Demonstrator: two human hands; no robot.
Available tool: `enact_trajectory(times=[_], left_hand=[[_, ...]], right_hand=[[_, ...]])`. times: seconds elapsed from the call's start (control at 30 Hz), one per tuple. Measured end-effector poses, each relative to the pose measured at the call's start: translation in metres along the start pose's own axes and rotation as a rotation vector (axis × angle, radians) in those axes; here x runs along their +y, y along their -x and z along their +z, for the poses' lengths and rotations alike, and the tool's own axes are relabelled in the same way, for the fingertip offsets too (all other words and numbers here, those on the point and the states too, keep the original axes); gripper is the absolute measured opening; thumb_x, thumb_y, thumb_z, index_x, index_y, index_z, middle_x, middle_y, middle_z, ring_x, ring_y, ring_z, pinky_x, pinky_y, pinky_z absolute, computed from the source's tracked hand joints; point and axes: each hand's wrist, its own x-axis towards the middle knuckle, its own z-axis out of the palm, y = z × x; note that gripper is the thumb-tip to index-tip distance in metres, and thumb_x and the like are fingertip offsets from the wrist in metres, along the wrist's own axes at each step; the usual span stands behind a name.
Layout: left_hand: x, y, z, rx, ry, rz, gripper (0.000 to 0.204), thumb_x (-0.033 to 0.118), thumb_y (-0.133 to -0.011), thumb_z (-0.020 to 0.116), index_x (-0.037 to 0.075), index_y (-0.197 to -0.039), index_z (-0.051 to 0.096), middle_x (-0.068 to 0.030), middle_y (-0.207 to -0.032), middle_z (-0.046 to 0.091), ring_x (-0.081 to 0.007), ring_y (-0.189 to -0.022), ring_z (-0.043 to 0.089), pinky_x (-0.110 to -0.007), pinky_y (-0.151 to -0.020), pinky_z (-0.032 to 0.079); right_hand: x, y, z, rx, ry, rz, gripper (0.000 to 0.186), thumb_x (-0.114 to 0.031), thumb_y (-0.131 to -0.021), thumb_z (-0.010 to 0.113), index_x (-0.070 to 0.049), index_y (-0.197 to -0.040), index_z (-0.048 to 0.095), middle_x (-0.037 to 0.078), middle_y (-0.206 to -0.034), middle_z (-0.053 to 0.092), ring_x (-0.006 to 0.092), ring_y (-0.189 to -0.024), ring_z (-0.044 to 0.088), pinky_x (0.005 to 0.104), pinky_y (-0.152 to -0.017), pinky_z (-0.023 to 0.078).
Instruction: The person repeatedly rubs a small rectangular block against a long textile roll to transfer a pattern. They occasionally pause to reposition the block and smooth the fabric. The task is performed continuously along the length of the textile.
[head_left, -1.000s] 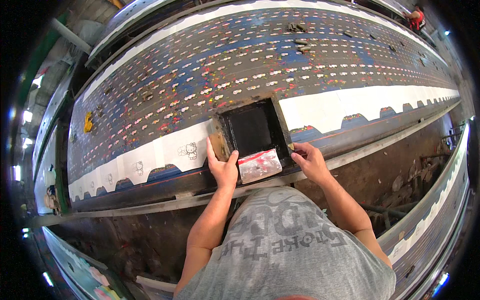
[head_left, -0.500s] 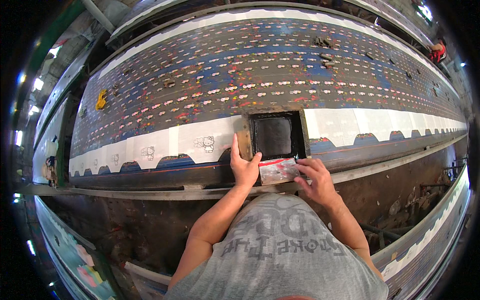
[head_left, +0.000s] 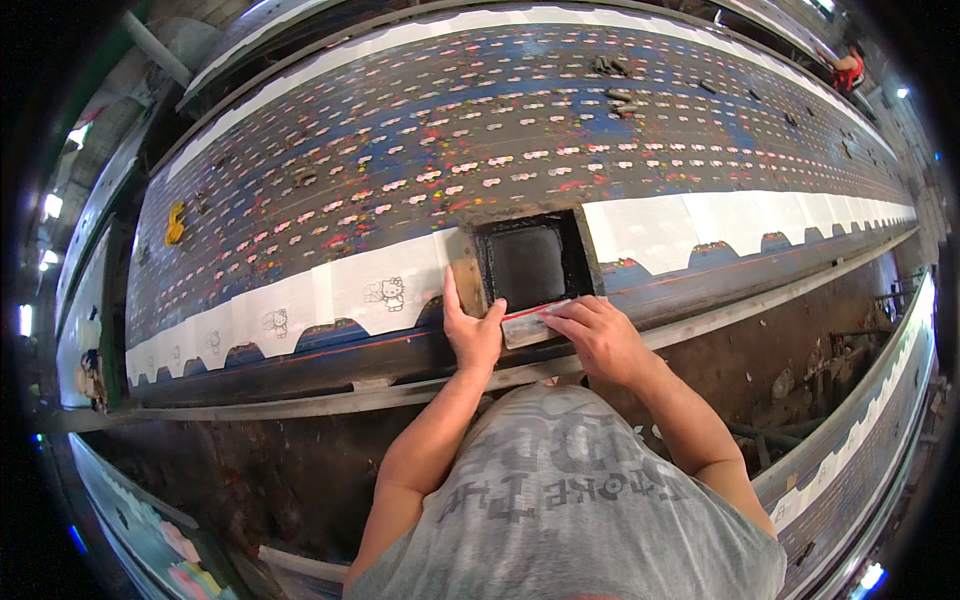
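Note:
A square printing screen frame (head_left: 590, 250) with black ink inside sits on the near edge of a long printed table (head_left: 400, 130), among white paper pieces (head_left: 700, 225), some bearing line drawings. My left hand (head_left: 470, 330) grips the frame's left side, thumb at its near corner. My right hand (head_left: 610, 340) has its fingertips closed on a flat silvery squeegee (head_left: 525, 330) with a red strip, lying along the frame's near side and partly hidden by that hand.
A yellow cloth (head_left: 175, 225) and dark lumpy pieces (head_left: 610, 65) lie on the table. A rail (head_left: 300, 408) runs along its front. Another long table (head_left: 840, 400) is at the lower right. A person in red (head_left: 848, 72) stands at the far right.
My right hand has moved left from the frame's right side onto the squeegee, whose top now shows less. My left hand stays on the frame.

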Motion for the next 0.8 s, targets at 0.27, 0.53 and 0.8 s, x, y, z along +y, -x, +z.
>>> enact_trajectory(times=[0.27, 0.53, 0.8], left_hand=[[-0.001, -0.002, -0.003, -0.010, -0.010, -0.012, 0.110, 0.005, -0.085, 0.095, 0.000, -0.179, 0.038, -0.0243, -0.168, 0.060, -0.0339, -0.153, 0.061, -0.045, -0.130, 0.046], [-0.002, -0.011, -0.011, -0.020, 0.347, -0.196, 0.071, -0.004, -0.107, 0.071, -0.006, -0.174, 0.046, -0.0165, -0.166, 0.062, -0.0226, -0.148, 0.063, -0.038, -0.125, 0.049], [0.001, -0.017, -0.015, -0.054, 0.280, -0.144, 0.073, -0.007, -0.105, 0.071, -0.009, -0.173, 0.044, -0.0199, -0.170, 0.059, -0.0254, -0.154, 0.059, -0.039, -0.130, 0.044]], right_hand=[[0.023, -0.016, 0.005, -0.137, 0.016, -0.123, 0.037, -0.006, -0.092, 0.077, -0.004, -0.129, 0.080, 0.012, -0.120, 0.078, 0.0346, -0.113, 0.074, 0.0476, -0.100, 0.062], [0.089, -0.076, -0.008, -0.232, -0.142, -0.113, 0.023, -0.003, -0.098, 0.073, -0.001, -0.121, 0.078, 0.018, -0.117, 0.077, 0.0413, -0.115, 0.074, 0.0508, -0.100, 0.062], [0.117, -0.123, 0.022, 0.018, -0.007, -0.048, 0.041, 0.004, -0.093, 0.070, -0.006, -0.132, 0.080, 0.015, -0.122, 0.078, 0.0397, -0.122, 0.073, 0.0503, -0.107, 0.060]])
